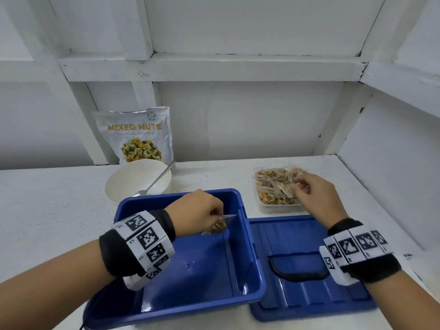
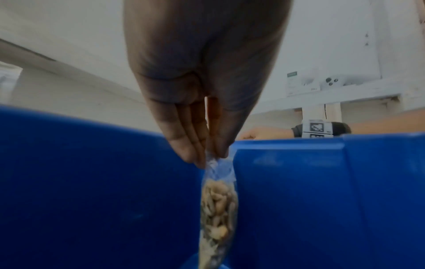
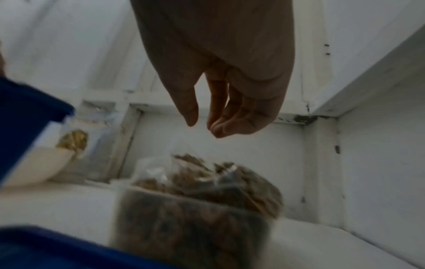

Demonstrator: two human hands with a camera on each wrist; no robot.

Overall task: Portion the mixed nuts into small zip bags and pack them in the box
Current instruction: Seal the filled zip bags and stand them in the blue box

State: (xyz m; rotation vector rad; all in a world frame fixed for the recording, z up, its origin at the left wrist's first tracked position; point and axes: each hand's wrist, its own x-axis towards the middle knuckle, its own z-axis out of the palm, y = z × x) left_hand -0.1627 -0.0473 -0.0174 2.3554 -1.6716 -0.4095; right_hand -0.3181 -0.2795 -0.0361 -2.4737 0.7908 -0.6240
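My left hand (image 1: 202, 210) pinches the top of a small clear zip bag of nuts (image 1: 217, 226) and holds it hanging inside the blue box (image 1: 252, 289). In the left wrist view the zip bag of nuts (image 2: 218, 214) dangles from the fingertips (image 2: 197, 160) against the blue box wall (image 2: 322, 200). My right hand (image 1: 314, 194) hovers over a clear tray (image 1: 281, 208) piled with several filled zip bags (image 1: 273, 184). In the right wrist view its fingers (image 3: 220, 123) hang loosely curled above the filled zip bags (image 3: 207, 178), holding nothing.
The box's blue lid (image 1: 309, 270) lies flat to the right of the box. A white bowl (image 1: 133, 182) with a spoon (image 1: 154, 181) stands behind the box, and the mixed nuts pouch (image 1: 138, 136) leans on the back wall. White walls close in at the back and right.
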